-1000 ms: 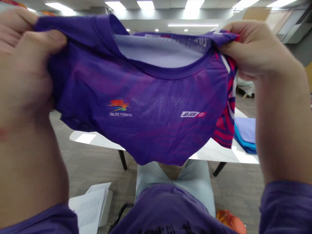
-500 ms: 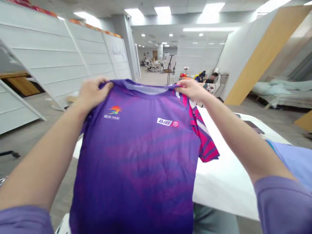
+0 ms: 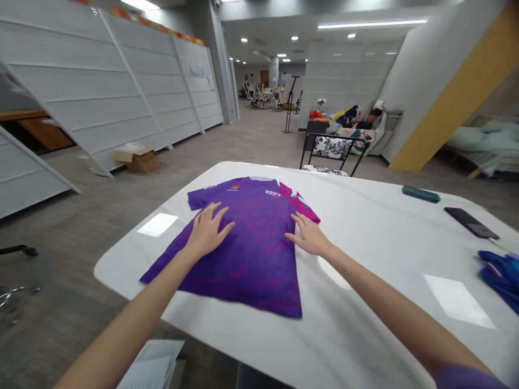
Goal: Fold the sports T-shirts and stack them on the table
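Note:
A purple T-shirt lies spread front side up on the white table, collar towards the far edge and hem towards me. One sleeve shows a pink striped pattern, and two small logos sit on the chest. On the shirt's left side rests my left hand, fingers spread and palm down. My right hand is at the shirt's right edge, just below the striped sleeve, its fingers apart. Neither hand grips the cloth.
A dark case, a phone and a blue cloth bundle lie on the table's right side. Beyond the far edge stands a chair. A person reclines farther back. A cardboard box sits on the floor at left.
The T-shirt, held up by both hands at its shoulders before, now lies flat on the table. Both hands have let go and moved down onto its sides.

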Demonstrator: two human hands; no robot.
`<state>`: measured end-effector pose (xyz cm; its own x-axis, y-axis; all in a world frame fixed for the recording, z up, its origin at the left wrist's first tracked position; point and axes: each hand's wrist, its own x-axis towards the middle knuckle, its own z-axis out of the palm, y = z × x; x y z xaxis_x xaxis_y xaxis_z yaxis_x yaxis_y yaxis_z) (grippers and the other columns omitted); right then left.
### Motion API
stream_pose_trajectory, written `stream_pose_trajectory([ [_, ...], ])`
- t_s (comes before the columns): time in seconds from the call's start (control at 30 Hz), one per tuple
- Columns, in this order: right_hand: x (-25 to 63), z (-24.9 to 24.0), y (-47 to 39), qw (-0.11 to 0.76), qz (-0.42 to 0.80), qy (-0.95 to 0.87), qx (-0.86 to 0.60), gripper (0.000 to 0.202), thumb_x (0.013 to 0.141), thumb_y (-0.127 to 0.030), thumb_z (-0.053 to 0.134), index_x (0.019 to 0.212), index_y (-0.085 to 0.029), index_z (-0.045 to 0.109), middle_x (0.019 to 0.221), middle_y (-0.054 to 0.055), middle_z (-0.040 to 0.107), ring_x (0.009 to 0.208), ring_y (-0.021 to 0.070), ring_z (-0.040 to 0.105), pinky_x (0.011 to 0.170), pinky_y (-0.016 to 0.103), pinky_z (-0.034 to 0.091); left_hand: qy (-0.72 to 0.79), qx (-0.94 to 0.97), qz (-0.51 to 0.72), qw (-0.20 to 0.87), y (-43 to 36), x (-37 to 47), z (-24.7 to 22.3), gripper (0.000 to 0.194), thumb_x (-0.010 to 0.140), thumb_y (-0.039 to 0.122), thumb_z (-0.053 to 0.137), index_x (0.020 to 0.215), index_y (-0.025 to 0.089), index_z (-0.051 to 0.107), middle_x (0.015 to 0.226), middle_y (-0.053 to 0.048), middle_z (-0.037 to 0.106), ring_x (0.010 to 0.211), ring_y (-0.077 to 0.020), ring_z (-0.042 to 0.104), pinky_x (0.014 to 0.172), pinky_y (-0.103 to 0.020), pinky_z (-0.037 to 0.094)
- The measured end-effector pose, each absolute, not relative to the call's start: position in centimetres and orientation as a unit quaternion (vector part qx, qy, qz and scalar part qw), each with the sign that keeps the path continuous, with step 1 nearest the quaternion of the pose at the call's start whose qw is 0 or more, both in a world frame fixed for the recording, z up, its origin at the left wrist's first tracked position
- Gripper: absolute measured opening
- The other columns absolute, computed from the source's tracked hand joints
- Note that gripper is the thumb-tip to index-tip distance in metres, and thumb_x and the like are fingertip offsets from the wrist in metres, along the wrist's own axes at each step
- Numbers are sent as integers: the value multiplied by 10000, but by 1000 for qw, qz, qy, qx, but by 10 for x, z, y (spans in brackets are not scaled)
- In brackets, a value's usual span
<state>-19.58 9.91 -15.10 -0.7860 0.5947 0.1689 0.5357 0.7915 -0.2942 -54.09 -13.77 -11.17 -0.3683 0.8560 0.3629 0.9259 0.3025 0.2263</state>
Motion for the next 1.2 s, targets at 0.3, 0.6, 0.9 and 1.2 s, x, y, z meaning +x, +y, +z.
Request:
stream_pose_trajectory([
  [0.3, -131, -168, 101, 71, 103, -905, -406, 676, 1131, -670, 407, 1660, -266, 530, 1747, 140, 539, 1622, 349, 497, 1357, 526, 355, -853, -512, -99, -9, -276, -525, -197, 821, 1107, 692, 392, 1772, 213, 430, 1861, -162, 327, 1752, -376, 248, 1398, -627, 256],
  [0.6, -168, -150, 124, 60, 115, -887, -442, 731, 1135, -686, 395, 1745, -283, 424, 1808, 153, 441, 1657, 340, 414, 1336, 533, 325, -865, -488, -96, 64, -327, -502, -190, 797, 1064, 621, 501, 1756, 226, 471, 1819, -159, 417, 1746, -367, 273, 1391, -604, 284],
  [0.9, -163, -141, 180, 116, 73, -837, -529, 566, 1109, -593, 503, 1457, -198, 710, 1468, 199, 682, 1385, 357, 578, 1168, 474, 429, -866, -481, -114, 74, -322, -504, -189, 803, 1048, 674, 542, 1728, 248, 501, 1834, -141, 397, 1757, -371, 226, 1349, -594, 296],
  [1.2, -194, -146, 234, 54, 58, -905, -418, 253, 1077, -356, 610, 1134, -204, 803, 1314, 150, 752, 1282, 302, 648, 1085, 422, 451, -867, -483, -98, 75, -320, -511, -193, 833, 1054, 708, 535, 1744, 245, 469, 1839, -139, 386, 1759, -360, 218, 1330, -564, 309],
])
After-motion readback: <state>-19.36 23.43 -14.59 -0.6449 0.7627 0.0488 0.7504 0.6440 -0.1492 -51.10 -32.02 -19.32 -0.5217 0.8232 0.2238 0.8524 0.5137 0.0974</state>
